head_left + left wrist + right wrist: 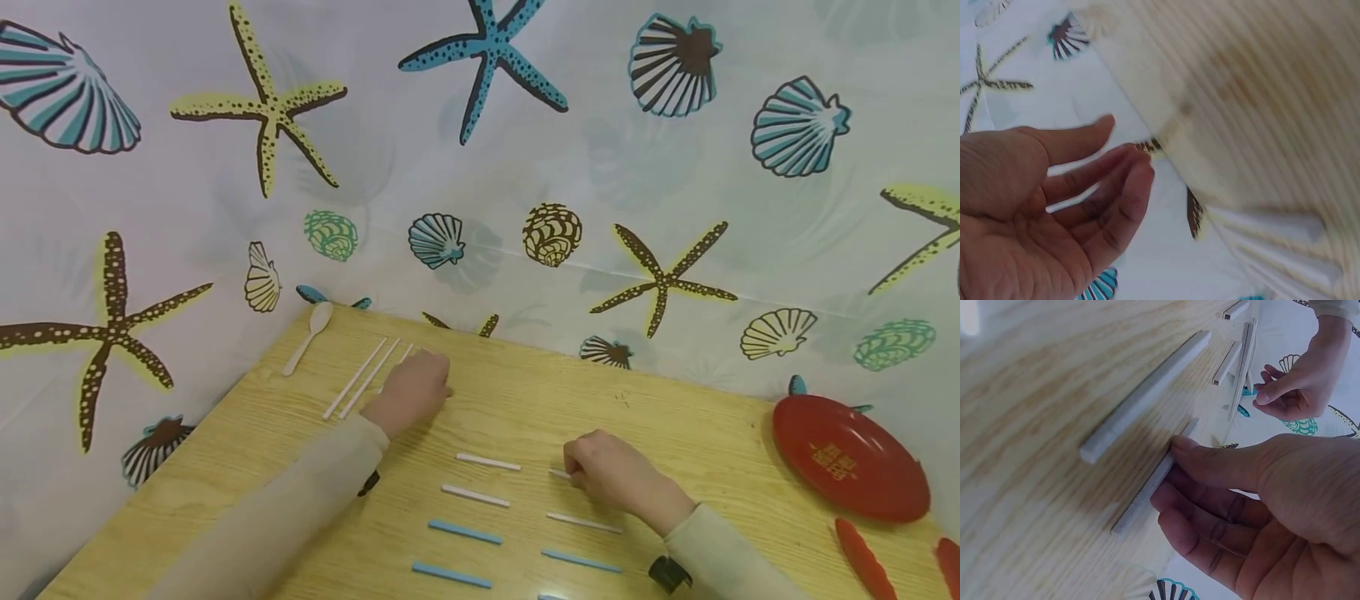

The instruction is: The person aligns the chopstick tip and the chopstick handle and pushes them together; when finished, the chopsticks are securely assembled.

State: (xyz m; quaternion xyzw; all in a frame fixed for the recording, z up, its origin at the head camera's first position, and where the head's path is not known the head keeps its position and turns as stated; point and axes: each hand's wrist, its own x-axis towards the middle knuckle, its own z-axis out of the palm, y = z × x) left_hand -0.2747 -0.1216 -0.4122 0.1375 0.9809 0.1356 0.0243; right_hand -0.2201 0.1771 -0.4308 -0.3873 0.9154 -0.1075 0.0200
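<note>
My right hand (618, 475) pinches a short white stick (1141, 497) between thumb and fingers, low at the tabletop; in the head view only the stick's left end shows. Another short white stick (1147, 397) lies parallel to it. At the far left, my left hand (415, 387) hovers by several long white sticks, with thumb and fingers apart and nothing between them in the left wrist view. Two long white sticks (356, 379) lie side by side, and the hand partly covers a third (407, 353).
Short white sticks (476, 496) and blue sticks (465, 532) lie in two columns on the wooden table (517, 392). A pale spoon (321, 318) rests at the back left. At right are a red plate (802, 442) and a red utensil (862, 560). Patterned cloth (525, 167) hangs behind.
</note>
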